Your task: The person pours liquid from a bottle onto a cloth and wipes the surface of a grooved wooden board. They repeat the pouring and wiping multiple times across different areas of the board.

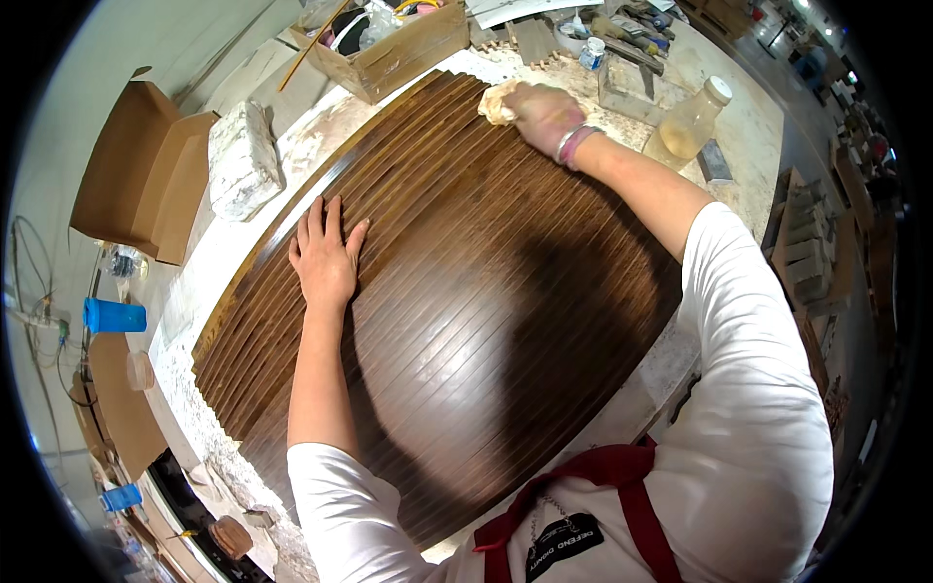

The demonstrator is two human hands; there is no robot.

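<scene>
A large dark brown wooden panel (428, 330) with parallel grooves lies across the workbench in front of me. Its far left part is ribbed and shows lighter, yellowish streaks. My left hand (326, 255) rests flat on that ribbed part, fingers spread, holding nothing. At the panel's far right corner, my right hand (550, 119), in a stained pinkish glove, is closed on a crumpled cream-coloured rag (499, 102). The rag touches the panel's far edge. My right hand looks slightly blurred.
Beyond the panel stands a cardboard box (413, 53) of mixed items. A clear plastic bottle (688, 124) with yellowish liquid and a small white jar (592, 53) are near my right hand. Left lie a white wrapped bundle (243, 160), an open brown carton (146, 175) and a blue cup (115, 316).
</scene>
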